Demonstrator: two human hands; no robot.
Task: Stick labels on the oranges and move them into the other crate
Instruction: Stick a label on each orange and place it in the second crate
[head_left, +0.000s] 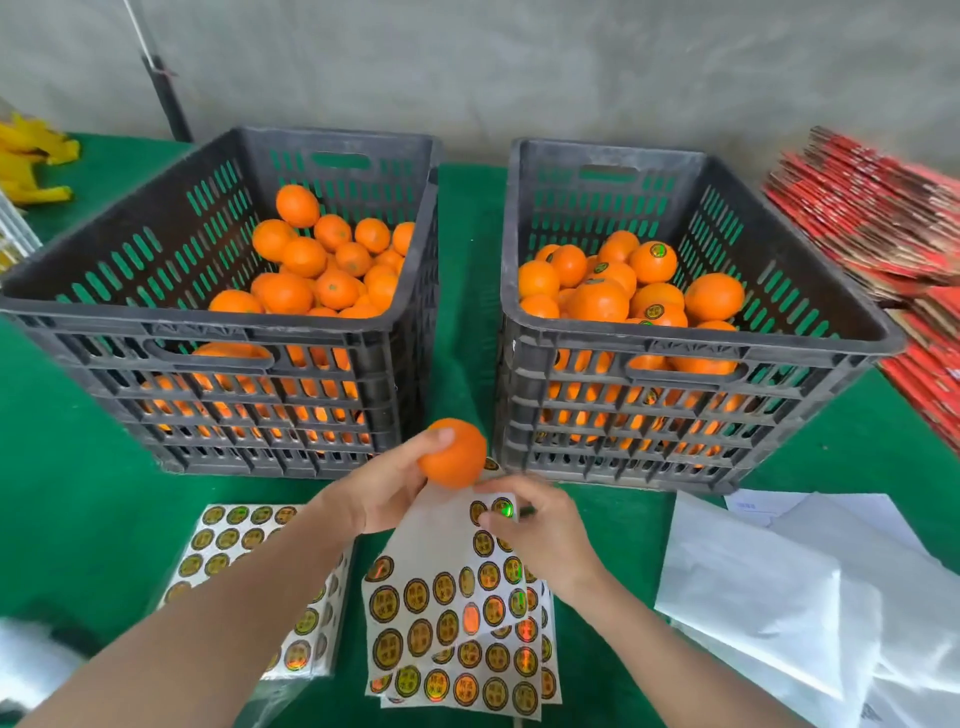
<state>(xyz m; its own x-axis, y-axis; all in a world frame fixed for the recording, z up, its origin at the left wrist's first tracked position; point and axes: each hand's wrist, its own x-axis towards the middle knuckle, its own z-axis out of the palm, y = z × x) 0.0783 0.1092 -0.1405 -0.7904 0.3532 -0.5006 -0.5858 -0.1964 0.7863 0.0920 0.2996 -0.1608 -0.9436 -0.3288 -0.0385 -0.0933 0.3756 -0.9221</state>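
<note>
Fingers of the left hand wrap round one orange, thumb on its upper side. It is held off the green surface, just in front of the left crate, which holds unlabelled fruit. Judgement: light, firm, with a smooth rind that yields a little. It is round and would roll if set down, so grip round the middle and leave one face bare.

Fingers of the right hand pinch a round label near the top of the sticker sheet (peeled free or not, cannot tell). Judgement: thin, floppy and tacky, so take it by the rim only. Labelled oranges sit in the right crate, where this one is due to go.
</note>
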